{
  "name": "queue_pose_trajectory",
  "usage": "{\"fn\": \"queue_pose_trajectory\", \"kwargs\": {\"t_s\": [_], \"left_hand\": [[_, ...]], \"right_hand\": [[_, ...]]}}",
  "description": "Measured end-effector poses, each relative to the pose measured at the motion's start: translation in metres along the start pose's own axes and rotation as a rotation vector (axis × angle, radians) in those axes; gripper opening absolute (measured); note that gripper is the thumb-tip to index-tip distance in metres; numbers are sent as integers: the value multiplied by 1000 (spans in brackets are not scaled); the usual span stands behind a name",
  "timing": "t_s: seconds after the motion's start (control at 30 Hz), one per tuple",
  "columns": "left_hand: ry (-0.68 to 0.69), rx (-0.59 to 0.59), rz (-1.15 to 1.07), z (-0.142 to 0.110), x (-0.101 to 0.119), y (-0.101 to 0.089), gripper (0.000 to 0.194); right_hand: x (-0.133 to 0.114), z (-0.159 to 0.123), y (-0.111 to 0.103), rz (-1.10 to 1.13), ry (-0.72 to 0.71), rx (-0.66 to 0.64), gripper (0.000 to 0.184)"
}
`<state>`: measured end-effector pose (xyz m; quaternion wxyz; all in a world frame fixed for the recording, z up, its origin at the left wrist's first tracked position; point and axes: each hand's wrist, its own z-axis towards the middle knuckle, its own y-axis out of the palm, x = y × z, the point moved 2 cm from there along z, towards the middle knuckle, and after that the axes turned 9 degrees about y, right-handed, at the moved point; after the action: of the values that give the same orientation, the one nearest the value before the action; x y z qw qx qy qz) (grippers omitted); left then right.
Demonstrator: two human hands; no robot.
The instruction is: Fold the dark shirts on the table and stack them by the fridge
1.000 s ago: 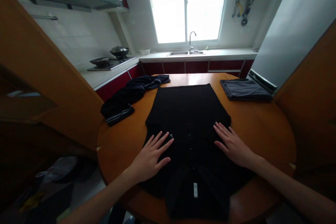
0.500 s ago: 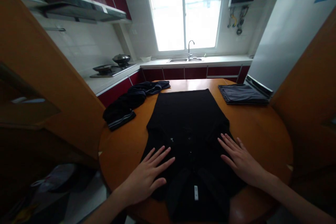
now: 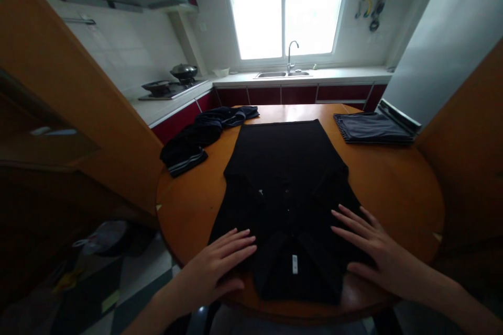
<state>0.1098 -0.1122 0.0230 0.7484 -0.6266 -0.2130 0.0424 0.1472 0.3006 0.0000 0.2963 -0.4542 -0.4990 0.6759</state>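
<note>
A black collared shirt [image 3: 288,159] lies spread face up on the round wooden table [image 3: 396,183], its hem toward the window and its collar toward me. Buttons run down from the neck, and a small white label [image 3: 294,264] shows inside the collar. My left hand [image 3: 214,267] rests with fingers stretched out on the shirt's left shoulder area. On the other side, my right hand [image 3: 377,251] lies with fingers spread over the right shoulder and sleeve. Neither hand grips the cloth.
Rumpled dark clothes [image 3: 200,133] with striped trim lie at the table's far left. A folded grey garment [image 3: 371,126] sits at the far right beside a dark-edged board-like item [image 3: 398,115]. Beyond stand a sink [image 3: 271,75], a stove [image 3: 175,90] and a fridge [image 3: 436,47].
Both hands have slid down the shirt toward me, from its chest to the shoulders near the collar. The shirt stays spread. The camera view has shifted slightly.
</note>
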Motion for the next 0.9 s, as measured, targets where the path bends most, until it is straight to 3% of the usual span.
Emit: {"fn": "queue_pose_trajectory", "kwargs": {"t_s": [0.17, 0.43, 0.73, 0.9], "left_hand": [[176, 94, -6, 13, 11, 1, 48], [289, 96, 24, 33, 18, -3, 31], [338, 193, -33, 37, 16, 5, 32], [253, 258, -160, 44, 15, 1, 29]], "right_hand": [[-25, 6, -6, 110, -197, -21, 49], [-41, 11, -12, 143, -268, -48, 41], [-50, 7, -6, 80, -315, 41, 37], [-49, 8, -6, 159, -287, 58, 36]]}}
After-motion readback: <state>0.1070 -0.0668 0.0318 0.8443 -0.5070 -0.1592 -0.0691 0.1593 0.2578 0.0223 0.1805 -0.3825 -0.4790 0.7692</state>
